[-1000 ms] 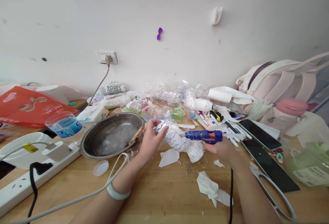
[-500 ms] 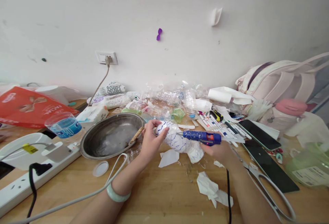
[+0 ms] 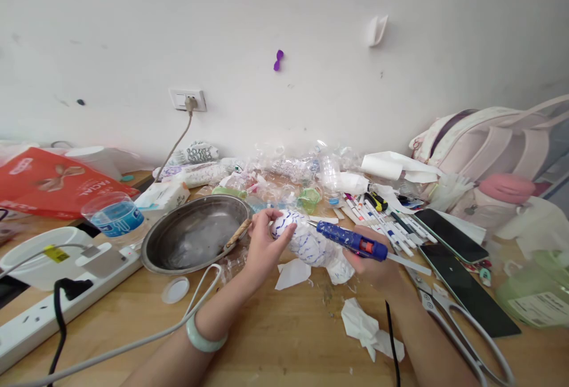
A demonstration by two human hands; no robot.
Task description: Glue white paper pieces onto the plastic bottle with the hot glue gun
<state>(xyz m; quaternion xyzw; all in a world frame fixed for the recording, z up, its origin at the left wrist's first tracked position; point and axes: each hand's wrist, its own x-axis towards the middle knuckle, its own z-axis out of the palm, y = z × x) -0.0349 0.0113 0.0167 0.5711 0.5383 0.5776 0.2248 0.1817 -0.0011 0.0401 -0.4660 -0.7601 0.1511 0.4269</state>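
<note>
My left hand (image 3: 262, 246) is closed around one end of a white paper-wrapped bottle (image 3: 302, 240) marked with blue scribbles, which lies on the wooden table. My right hand (image 3: 377, 265) grips a blue hot glue gun (image 3: 351, 240). The gun tilts up to the left, its metal nozzle touching the top of the wrapped bottle. A glue stick pokes out of the gun's back end to the right. The gun's black cord (image 3: 393, 345) runs down along my right forearm.
A steel bowl (image 3: 193, 239) with a brush sits left of my hands. A power strip (image 3: 66, 292), water bottle (image 3: 113, 218) and red pack (image 3: 48, 182) lie at the left. Markers (image 3: 382, 218), two phones (image 3: 457, 256), scissors (image 3: 462, 328) and a pink bag (image 3: 493, 144) crowd the right. Paper scraps (image 3: 368, 328) lie in front.
The glue gun has tilted from level to nose-up-left, and its nozzle has come onto the wrapped bottle. My left hand has kept its hold.
</note>
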